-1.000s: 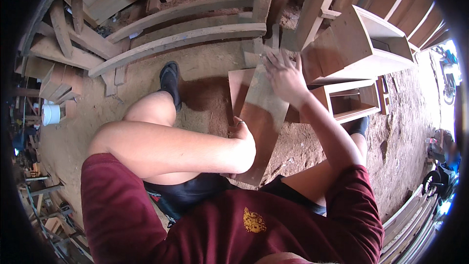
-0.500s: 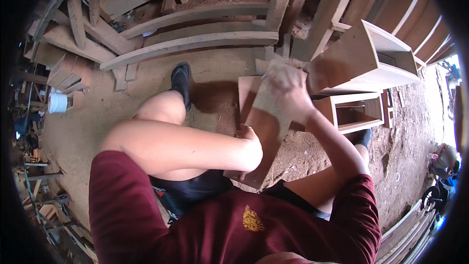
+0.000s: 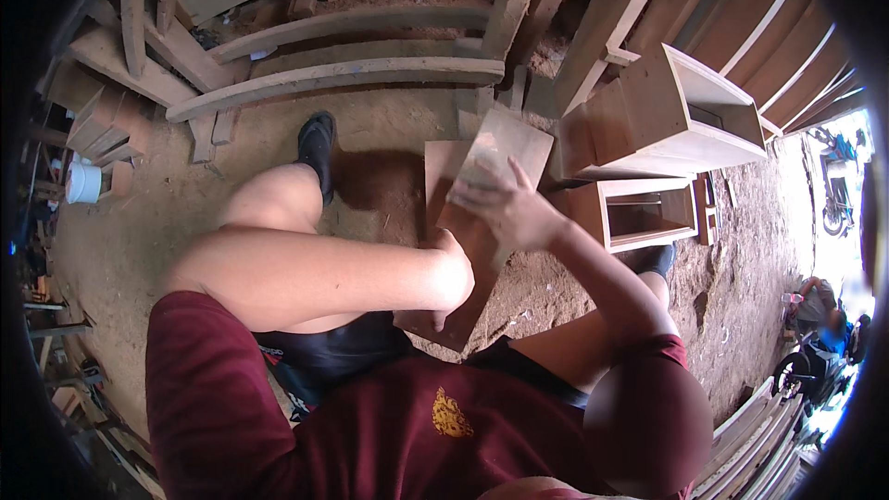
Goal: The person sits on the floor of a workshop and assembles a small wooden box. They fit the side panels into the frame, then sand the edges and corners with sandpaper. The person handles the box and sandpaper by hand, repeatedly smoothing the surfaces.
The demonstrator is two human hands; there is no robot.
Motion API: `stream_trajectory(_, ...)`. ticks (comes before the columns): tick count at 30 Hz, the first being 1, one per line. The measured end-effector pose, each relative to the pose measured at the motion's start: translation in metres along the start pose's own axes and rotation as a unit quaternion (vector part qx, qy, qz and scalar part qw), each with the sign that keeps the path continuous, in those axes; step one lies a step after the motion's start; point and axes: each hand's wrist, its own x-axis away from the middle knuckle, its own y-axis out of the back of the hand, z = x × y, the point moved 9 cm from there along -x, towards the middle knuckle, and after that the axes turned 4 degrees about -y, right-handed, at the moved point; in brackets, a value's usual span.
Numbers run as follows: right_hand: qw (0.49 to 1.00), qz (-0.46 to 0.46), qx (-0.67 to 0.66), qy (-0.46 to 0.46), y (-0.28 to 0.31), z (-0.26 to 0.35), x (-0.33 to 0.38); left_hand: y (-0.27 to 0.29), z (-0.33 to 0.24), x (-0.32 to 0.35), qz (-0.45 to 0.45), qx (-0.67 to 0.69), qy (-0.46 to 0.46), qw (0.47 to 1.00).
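A wooden box-like piece lies slanting between my legs, its long face pale at the far end and red-brown toward me. A flat side panel shows along its left. My left hand is closed round the left edge near the middle, most of its fingers hidden behind the wrist. On the pale part of the face rests my right hand, fingers spread and slightly blurred. Whether anything thin lies beneath that palm cannot be made out.
Right of the piece stand a larger open wooden cabinet and a smaller open box. Long timber beams cross the far side. At the far left is a white bucket. Boards lie stacked at lower right.
My right hand has slid along the face from its far end toward me, and its fingers show more clearly spread. My left hand keeps its place on the edge. The whole view has shifted slightly.
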Motion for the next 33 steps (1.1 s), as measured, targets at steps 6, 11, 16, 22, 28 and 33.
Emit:
stream_trajectory(6, 0.958, -0.074, 0.098, -0.258, 0.018, -0.096, -0.018, 0.004, -0.002, -0.003, -0.006, -0.037, -0.004, 0.999)
stream_trajectory(11, 0.998, -0.022, 0.039, -0.036, 0.001, -0.023, -0.01, -0.006, 0.001, -0.002, 0.055, -0.018, 0.008, 0.998)
stream_trajectory(16, 0.971, -0.008, 0.121, -0.205, 0.004, -0.078, -0.019, -0.003, -0.001, 0.003, 0.032, -0.036, -0.002, 0.999)
stream_trajectory(22, 0.984, 0.056, 0.138, -0.094, -0.011, -0.022, -0.014, -0.025, 0.002, -0.024, 0.029, -0.016, -0.005, 0.999)
stream_trajectory(28, 0.987, 0.05, 0.048, -0.146, -0.01, -0.004, 0.009, -0.013, 0.003, -0.057, 0.002, -0.055, 0.003, 0.998)
stream_trajectory(33, 0.931, 0.028, 0.114, -0.346, -0.011, -0.071, -0.023, -0.008, -0.001, -0.07, -0.022, -0.068, 0.04, 0.997)
